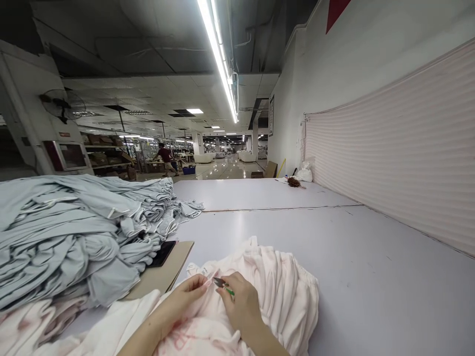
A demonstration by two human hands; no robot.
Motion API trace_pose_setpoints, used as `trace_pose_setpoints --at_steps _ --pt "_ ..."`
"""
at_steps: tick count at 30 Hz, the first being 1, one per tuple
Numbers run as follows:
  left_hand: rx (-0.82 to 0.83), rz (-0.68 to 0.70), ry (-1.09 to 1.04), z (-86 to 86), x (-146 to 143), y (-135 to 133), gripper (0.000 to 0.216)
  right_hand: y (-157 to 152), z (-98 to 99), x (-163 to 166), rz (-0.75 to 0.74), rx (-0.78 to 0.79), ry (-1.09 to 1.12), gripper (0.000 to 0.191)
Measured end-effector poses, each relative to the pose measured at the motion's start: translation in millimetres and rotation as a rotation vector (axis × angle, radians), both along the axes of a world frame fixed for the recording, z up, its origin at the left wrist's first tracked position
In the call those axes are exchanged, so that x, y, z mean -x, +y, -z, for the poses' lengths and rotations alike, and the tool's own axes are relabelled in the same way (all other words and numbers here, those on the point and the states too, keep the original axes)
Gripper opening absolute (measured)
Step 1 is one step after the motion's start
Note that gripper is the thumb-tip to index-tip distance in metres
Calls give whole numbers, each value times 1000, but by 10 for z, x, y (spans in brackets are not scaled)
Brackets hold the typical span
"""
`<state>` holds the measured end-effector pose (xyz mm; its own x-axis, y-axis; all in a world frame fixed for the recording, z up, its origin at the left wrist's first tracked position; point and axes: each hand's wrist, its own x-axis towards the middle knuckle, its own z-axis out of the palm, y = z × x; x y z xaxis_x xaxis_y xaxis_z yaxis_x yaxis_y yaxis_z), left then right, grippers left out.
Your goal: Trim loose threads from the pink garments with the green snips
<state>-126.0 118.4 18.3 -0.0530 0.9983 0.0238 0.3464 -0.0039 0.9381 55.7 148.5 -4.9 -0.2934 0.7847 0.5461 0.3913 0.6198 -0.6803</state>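
The left hand (187, 291) and the right hand (239, 301) sit close together at the near edge of the surface (371, 277), almost touching; the left hand pinches a small fold of the pink garment (270, 301) between its fingers, just beside two small white tags (193, 267); the right hand is clamped on green-handled snips (223, 285), their metal blades pointing left toward that fold; the garment lies bunched in gathers under both hands, with a red print (181, 338) showing near the person's forearms.

To the left, a tall heap of grey garments (74, 237) lies on the surface, partly on a cardboard sheet (163, 272); a black phone (162, 253) rests on that sheet against the heap's edge; white cloth (126, 316) and pink printed cloth (25, 321) lie at the near left.

To the right, a pink ribbed panel (389, 148) lines the wall; at the surface's far end lie a brown tuft (294, 182) and a white bag (305, 173); beyond, on a shiny floor (226, 169), a person in a dark red shirt (166, 155) stands near a blue crate (189, 170), with shelves of boxes (104, 153) to the left and white sofas (203, 157) farther off.
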Motion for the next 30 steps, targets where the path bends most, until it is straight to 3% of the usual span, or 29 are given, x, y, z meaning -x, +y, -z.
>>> trace_pose_setpoints --at_steps 9,20,26,30 --pt "101 39 -294 -37 -59 -74 43 -41 -76 -65 -67 -4 -87 23" --pt "142 44 -348 -160 -146 -149 34 -49 -89 -41 -37 -54 -155 21" --pt "138 52 -320 -142 -150 -144 39 -37 -42 -63 -66 17 0 21" --pt "110 68 -271 -156 -166 -153 40 57 7 -74 -5 207 204 24"
